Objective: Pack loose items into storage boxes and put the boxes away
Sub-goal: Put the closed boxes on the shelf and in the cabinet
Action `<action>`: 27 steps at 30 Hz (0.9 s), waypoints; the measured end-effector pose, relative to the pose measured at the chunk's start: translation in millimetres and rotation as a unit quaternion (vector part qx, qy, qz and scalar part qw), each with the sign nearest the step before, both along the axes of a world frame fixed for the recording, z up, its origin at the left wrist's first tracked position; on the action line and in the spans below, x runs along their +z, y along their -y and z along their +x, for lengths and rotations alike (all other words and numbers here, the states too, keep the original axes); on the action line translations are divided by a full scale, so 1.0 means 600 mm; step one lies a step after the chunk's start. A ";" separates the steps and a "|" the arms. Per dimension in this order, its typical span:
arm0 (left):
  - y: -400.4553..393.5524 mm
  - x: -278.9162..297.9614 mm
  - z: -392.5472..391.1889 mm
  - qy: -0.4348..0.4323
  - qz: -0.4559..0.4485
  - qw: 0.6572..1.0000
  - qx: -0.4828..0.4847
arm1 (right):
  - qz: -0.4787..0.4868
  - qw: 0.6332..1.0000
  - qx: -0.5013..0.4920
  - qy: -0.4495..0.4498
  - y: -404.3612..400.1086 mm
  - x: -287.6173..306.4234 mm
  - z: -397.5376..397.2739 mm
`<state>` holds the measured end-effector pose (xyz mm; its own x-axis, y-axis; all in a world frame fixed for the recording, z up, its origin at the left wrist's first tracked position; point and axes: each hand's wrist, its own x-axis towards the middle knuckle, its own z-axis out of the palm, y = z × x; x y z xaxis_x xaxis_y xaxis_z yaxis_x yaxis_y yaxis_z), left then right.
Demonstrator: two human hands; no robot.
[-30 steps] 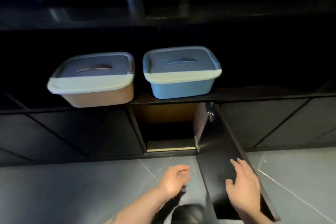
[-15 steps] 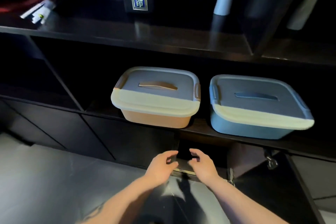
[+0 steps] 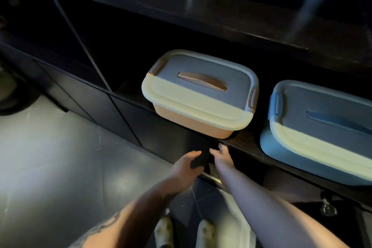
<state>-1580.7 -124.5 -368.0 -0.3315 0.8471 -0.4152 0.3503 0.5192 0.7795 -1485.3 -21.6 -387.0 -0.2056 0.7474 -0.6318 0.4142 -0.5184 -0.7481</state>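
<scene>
- Dark shelf (image 3: 243, 145) carries orange box (image 3: 193, 119) and blue box (image 3: 314, 147); grey floor (image 3: 60, 157) below.
- Left hand (image 3: 186, 164) grips a dark item (image 3: 201, 159); right hand (image 3: 222, 155) grip unclear.
- Since 0.5 s ago, view nearer, hands reach further in.

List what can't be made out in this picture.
- Head view: dark object gripped by the left hand, too dark to identify.
- Right hand: fingertips lost in shadow under the shelf.
- Orange box and blue box: lids hide contents; blue box cut off by the right edge.
- Top shelf items: blurred, cropped.
</scene>
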 end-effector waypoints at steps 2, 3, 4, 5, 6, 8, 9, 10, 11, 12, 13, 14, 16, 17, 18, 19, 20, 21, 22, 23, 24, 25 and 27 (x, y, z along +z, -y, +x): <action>0.006 -0.009 0.010 -0.013 -0.002 1.000 0.026 | 0.008 1.000 -0.013 -0.007 0.000 -0.009 0.011; 0.008 -0.011 0.016 -0.010 -0.005 0.999 0.050 | 0.021 1.000 -0.008 -0.008 0.000 -0.012 0.019; 0.010 -0.011 0.021 -0.005 -0.005 0.997 0.076 | 0.040 0.999 0.009 -0.002 0.000 -0.014 0.026; 0.012 -0.014 0.025 0.004 -0.004 0.995 0.102 | 0.061 0.998 0.028 0.001 0.002 -0.018 0.033; 0.016 -0.015 0.029 0.007 -0.001 0.992 0.126 | 0.088 0.995 0.050 0.005 0.006 -0.022 0.042; 0.026 -0.020 0.038 0.020 0.012 0.982 0.188 | 0.125 0.988 0.091 -0.003 0.027 -0.022 0.056; 0.033 -0.025 0.042 0.040 0.020 0.974 0.221 | 0.132 0.984 0.116 -0.008 0.041 -0.023 0.062; 0.042 -0.026 0.047 0.061 0.027 0.967 0.247 | 0.125 0.982 0.143 -0.017 0.058 -0.024 0.067; 0.053 -0.029 0.052 0.081 0.036 0.959 0.268 | 0.113 0.978 0.176 -0.020 0.074 -0.026 0.070; 0.064 -0.027 0.058 0.098 0.048 0.952 0.285 | 0.105 0.972 0.210 -0.019 0.090 -0.031 0.070; 0.077 -0.026 0.062 0.115 0.064 0.944 0.303 | 0.100 0.966 0.239 -0.007 0.103 -0.035 0.068; 0.092 -0.024 0.065 0.126 0.077 0.936 0.320 | 0.102 0.961 0.259 0.003 0.114 -0.039 0.065; 0.123 -0.025 0.062 0.130 0.090 0.927 0.341 | 0.111 0.952 0.286 0.013 0.132 -0.039 0.054; 0.139 -0.026 0.058 0.125 0.090 0.928 0.340 | 0.115 0.948 0.298 0.013 0.138 -0.037 0.048; 0.154 -0.028 0.053 0.120 0.088 0.931 0.334 | 0.113 0.944 0.309 0.009 0.142 -0.038 0.043; 0.169 -0.032 0.047 0.121 0.084 0.934 0.327 | 0.106 0.941 0.321 0.004 0.146 -0.036 0.038; 0.183 -0.034 0.040 0.124 0.081 0.936 0.320 | 0.097 0.938 0.332 0.004 0.152 -0.037 0.032; 0.199 -0.040 0.031 0.131 0.080 0.936 0.317 | 0.087 0.935 0.344 0.013 0.162 -0.036 0.025; 0.216 -0.044 0.023 0.146 0.079 0.934 0.318 | 0.081 0.928 0.362 0.021 0.175 -0.033 0.015; 0.234 -0.050 0.013 0.164 0.081 0.929 0.322 | 0.078 0.920 0.382 0.029 0.195 -0.028 0.004; 0.256 -0.053 0.002 0.173 0.080 0.926 0.325 | 0.079 0.914 0.398 0.031 0.218 -0.025 -0.009; 0.279 -0.057 -0.012 0.174 0.076 0.925 0.330 | 0.085 0.907 0.412 0.028 0.243 -0.024 -0.023; 0.330 -0.060 -0.041 0.167 0.062 0.925 0.335 | 0.103 0.893 0.438 0.009 0.298 -0.020 -0.054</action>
<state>-1605.5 -322.6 -403.8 -0.6711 0.5451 -0.5025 -0.2888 0.4320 0.8544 -1517.9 -200.2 -398.9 -0.7599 0.4054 -0.5082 0.6061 0.1591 -0.7793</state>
